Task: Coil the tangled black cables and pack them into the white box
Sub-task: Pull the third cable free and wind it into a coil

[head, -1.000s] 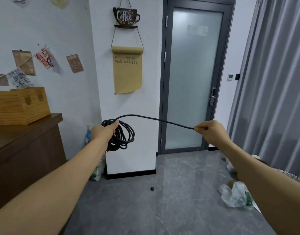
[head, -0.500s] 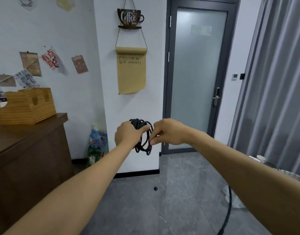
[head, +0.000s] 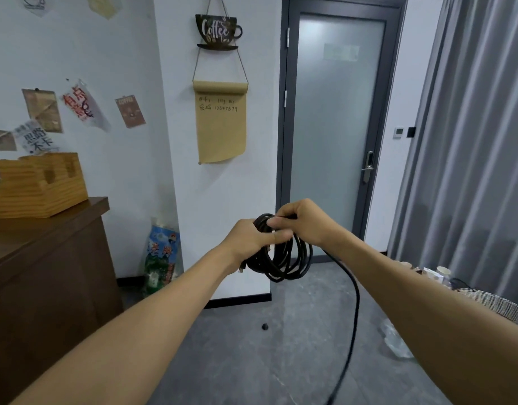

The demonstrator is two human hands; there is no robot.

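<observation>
Head view: left hand [head: 249,241] grips black cable coil [head: 284,258], keeping loops gathered; right hand [head: 303,223] pinches loose tail [head: 353,317], laying another loop.

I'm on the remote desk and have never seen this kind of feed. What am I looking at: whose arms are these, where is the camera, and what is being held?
There is no machine here. The camera sits on a person's head and looks forward and down, so the two bare arms reaching in from the bottom are that person's own.

The left hand grips a bundle of black cable loops. The right hand pinches the cable at the top of the bundle. The uncoiled rest of the cable hangs down from there toward the grey floor and leaves the picture at the bottom.

To the left stands a brown cabinet with a wooden box on it. Behind are a frosted glass door and grey curtains. No white box is in view.
</observation>
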